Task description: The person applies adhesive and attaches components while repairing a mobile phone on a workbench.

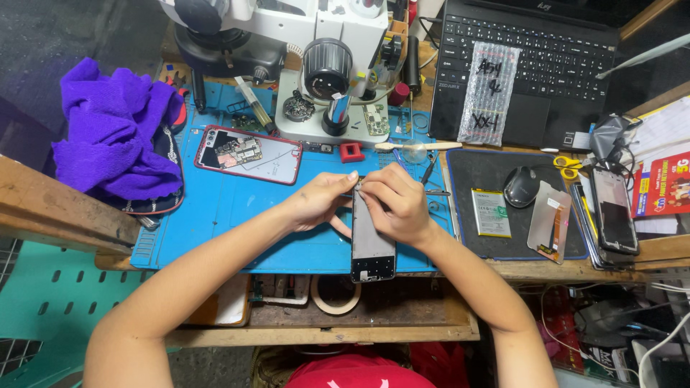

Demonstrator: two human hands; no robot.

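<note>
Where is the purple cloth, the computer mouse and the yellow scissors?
purple cloth (115,129), head view, middle of the cloth.
computer mouse (521,187), head view, top of its shell.
yellow scissors (569,167), head view, its handle loops.

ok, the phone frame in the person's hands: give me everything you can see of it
The phone frame is a long, thin rectangular panel, pale grey inside with a dark rim and a black bottom end with small cutouts. It lies lengthwise over the near edge of the blue work mat, bottom end overhanging toward the person. The left hand and right hand pinch its top end with their fingertips.

Wooden bench (43,208), blue mat (215,215), laptop (532,65), perhaps microscope base (316,126)
</note>
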